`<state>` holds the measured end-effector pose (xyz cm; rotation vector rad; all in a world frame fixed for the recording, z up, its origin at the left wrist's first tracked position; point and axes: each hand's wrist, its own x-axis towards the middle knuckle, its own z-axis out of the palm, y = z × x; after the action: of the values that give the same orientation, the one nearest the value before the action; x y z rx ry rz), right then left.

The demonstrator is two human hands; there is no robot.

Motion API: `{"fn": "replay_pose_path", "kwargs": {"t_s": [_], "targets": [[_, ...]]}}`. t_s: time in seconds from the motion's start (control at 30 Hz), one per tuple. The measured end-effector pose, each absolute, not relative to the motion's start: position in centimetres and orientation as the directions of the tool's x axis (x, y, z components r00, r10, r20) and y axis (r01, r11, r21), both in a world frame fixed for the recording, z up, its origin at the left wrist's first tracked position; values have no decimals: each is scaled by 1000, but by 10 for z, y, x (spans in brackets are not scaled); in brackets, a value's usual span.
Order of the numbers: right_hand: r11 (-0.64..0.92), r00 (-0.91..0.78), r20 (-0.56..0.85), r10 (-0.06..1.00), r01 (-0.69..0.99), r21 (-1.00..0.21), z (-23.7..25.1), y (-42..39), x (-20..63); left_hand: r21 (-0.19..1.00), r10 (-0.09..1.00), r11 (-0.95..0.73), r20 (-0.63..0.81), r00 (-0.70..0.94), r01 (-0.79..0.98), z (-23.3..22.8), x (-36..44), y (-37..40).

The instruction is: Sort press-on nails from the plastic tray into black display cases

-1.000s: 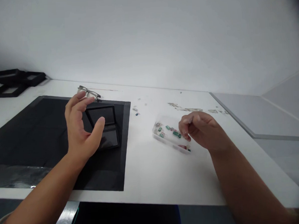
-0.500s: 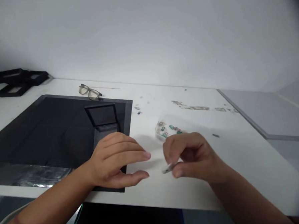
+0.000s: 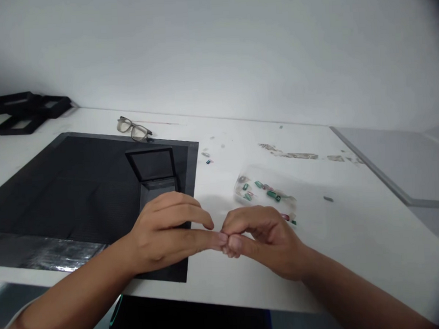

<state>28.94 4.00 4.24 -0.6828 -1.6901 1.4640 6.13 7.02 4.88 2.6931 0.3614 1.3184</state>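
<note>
Box, green stones inside, just beyond fingers of right hand.

The tray looks plastic, the mat dull (glossy in front).

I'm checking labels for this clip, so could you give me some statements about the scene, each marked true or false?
1. The left hand and right hand meet at their fingertips. True.
2. The black case on the black mat is closed. False: the case stands open, its lid raised.
3. The clear box with green pieces lies left of the mat. False: the box is to the mat's right.
4. A small dark piece lies loose on the table, right of the box. True.
5. The glasses lie between the hands. False: the glasses lie by the mat's far edge.
</note>
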Motion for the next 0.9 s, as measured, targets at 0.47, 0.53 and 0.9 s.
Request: {"fn": "replay_pose_path", "kwargs": {"t_s": [0.47, 0.53, 0.9], "targets": [[168, -420, 185, 889, -77, -983, 35, 45, 281, 243, 294, -955, 723, 625, 168, 32, 62, 73], [159, -439, 170, 882, -61, -985, 34, 45, 282, 211, 285, -959, 727, 625, 192, 32, 62, 75], [227, -430, 122, 895, 201, -953, 28, 41, 286, -166, 215, -836, 777, 591, 523, 49, 15, 74]]}}
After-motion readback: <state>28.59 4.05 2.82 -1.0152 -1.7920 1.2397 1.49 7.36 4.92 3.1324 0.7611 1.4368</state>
